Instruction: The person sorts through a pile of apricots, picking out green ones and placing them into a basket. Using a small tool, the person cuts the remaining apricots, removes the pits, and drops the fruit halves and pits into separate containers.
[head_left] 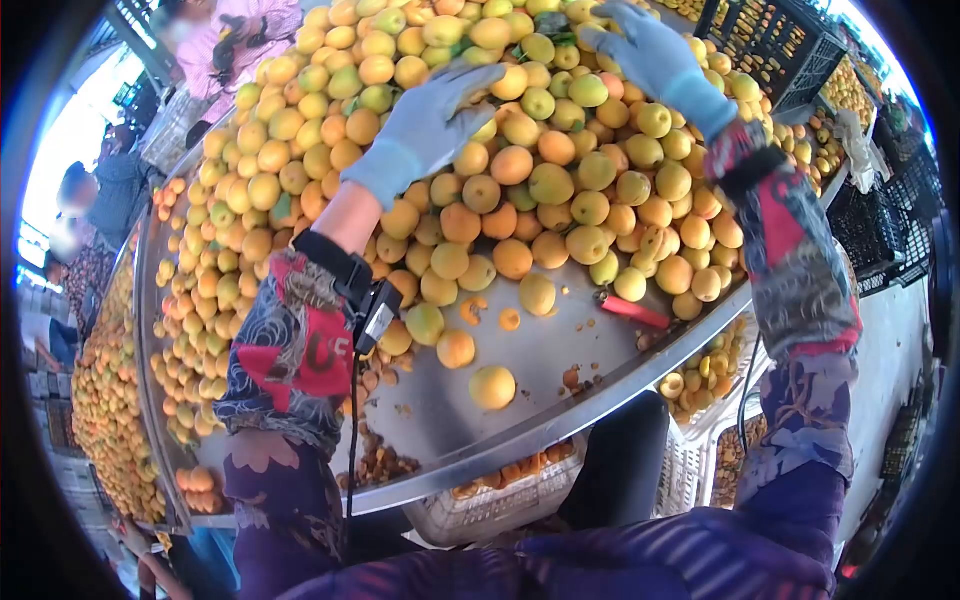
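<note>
A large heap of yellow-orange apricots point(550, 185) covers a metal table. My left hand point(430, 125), in a light grey-blue glove, lies over the heap with its fingers stretched out and its thumb apart. Farther back on the right, my right hand point(655, 60), gloved the same way, reaches over the apricots with its fingers extended. Neither hand visibly grips a fruit, though the undersides of both are hidden. Near the table's front edge lies a tool with a red handle point(637, 312); its tip is partly among the fruit. A single apricot point(492, 387) sits apart on the metal.
The raised table rim point(560, 412) curves before me. Brown pits point(380, 462) lie in its front corner. Below stand a white basket point(500, 505) and a container of halved apricots point(708, 375). Black crates point(775, 50) stand at right. Other people, one in a pink sleeve point(270, 20), are at left.
</note>
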